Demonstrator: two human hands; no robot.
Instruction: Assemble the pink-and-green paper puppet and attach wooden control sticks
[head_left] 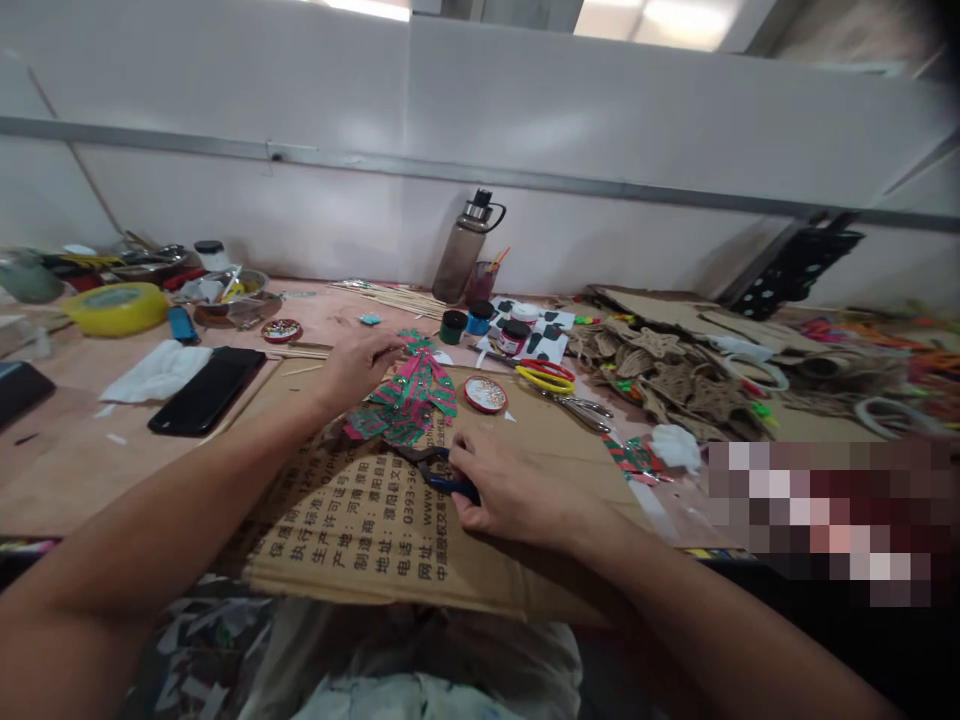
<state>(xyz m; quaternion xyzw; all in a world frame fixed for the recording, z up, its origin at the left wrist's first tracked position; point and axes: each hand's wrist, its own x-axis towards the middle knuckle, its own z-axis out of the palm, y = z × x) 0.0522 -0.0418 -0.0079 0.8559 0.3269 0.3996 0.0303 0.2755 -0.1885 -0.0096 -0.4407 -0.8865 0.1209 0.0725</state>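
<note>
A tree-shaped ornament [411, 395] in green and pink patterned material, dotted with small shiny beads, lies on a printed cardboard sheet [525, 570]. At its star-like top, my left hand [360, 370] is closed with fingers pinched on the edge. Just below the ornament, my right hand [499, 485] grips blue-handled pliers [442, 480], whose dark jaws lie near the lower edge of the ornament. A round red-rimmed lid [485, 394] holding small beads sits right of the ornament.
Scissors [546, 376], paint jars [514, 337] and a water bottle [460, 250] stand beyond my hands. Brown burlap-like shapes [660, 370] pile up at right. Toward the left lie a black phone [206, 390], white tissue [156, 370] and yellow tape [116, 308]. Another person's blurred-out part shows at far right.
</note>
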